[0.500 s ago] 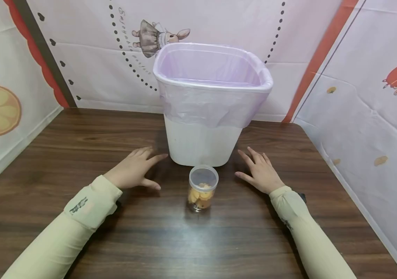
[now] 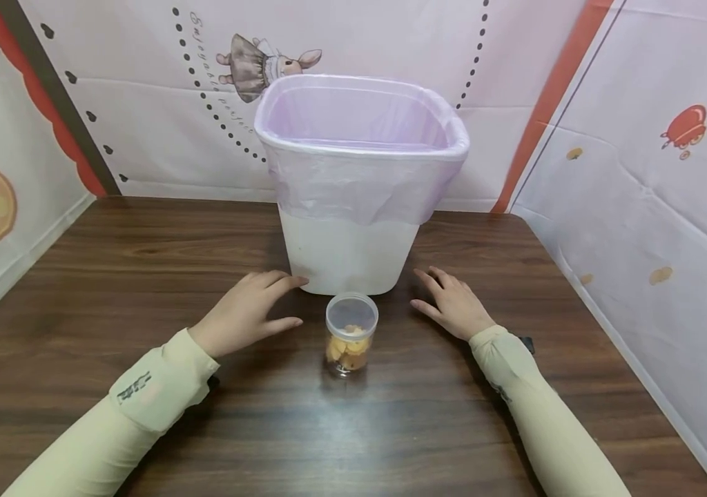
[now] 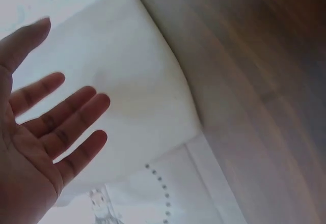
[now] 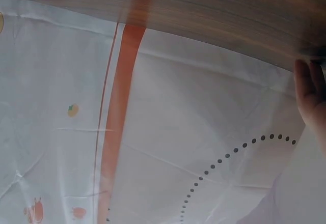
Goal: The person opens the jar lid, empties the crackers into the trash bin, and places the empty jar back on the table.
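A clear jar (image 2: 351, 338) with yellow-brown, biscuit-like pieces in it stands upright on the table, close in front of a white bin (image 2: 350, 255). My left hand (image 2: 244, 314) is held to the left of the jar, thumb pointing at it and index fingertip overlapping the bin's lower left corner. In the left wrist view the left hand's fingers (image 3: 76, 112) are spread and loosely extended, with nothing in the palm. To the right of the jar, my right hand (image 2: 456, 307) lies low over the table with relaxed fingers, empty and apart from the jar.
A pale purple bag (image 2: 360, 183) lines the bin and folds over its rim. Printed cloth hangs behind and at both sides, with a rabbit picture (image 2: 260, 67) on the back one. The dark wooden table (image 2: 341, 442) extends under everything.
The head view has shifted slightly. My left hand has come nearer the jar, its index fingertip now overlapping the bin. The right hand's fingers are drawn a little closer together.
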A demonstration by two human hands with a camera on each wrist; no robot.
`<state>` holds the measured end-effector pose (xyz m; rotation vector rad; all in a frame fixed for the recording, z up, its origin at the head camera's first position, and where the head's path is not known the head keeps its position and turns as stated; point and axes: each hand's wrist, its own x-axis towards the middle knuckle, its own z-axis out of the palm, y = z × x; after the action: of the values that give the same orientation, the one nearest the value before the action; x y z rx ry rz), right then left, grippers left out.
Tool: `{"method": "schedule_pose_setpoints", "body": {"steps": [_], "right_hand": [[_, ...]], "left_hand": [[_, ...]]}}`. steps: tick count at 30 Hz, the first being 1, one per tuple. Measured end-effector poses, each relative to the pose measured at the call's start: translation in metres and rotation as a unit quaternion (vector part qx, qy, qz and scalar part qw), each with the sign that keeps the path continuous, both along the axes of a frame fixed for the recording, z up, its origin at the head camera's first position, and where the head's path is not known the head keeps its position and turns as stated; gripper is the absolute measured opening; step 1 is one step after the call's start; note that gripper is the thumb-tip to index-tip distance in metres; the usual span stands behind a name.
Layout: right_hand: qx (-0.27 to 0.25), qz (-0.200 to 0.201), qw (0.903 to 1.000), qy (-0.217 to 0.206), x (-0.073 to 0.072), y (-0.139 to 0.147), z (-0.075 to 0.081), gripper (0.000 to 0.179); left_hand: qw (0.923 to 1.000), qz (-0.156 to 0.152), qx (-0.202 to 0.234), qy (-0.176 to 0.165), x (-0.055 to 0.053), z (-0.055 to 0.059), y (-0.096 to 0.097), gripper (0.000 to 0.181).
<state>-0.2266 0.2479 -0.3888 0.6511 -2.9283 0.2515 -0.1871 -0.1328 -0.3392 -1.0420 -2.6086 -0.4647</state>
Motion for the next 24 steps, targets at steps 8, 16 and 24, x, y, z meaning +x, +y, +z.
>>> {"method": "schedule_pose_setpoints", "body": {"steps": [8, 16, 24], "right_hand": [[-0.001, 0.003, 1.0000, 0.001, -0.003, -0.001, 0.001, 0.065], [0.002, 0.003, 1.0000, 0.008, -0.002, -0.001, 0.000, 0.064], [-0.005, 0.005, 0.9998, 0.016, -0.002, 0.002, -0.002, 0.065]], "left_hand": [[0.9982, -0.009, 0.057, -0.018, 0.013, 0.004, 0.010, 0.058], [0.9963, -0.041, 0.065, -0.037, 0.013, 0.003, 0.013, 0.069], [0.9933, -0.075, 0.065, -0.060, 0.011, 0.000, 0.016, 0.074]]}}
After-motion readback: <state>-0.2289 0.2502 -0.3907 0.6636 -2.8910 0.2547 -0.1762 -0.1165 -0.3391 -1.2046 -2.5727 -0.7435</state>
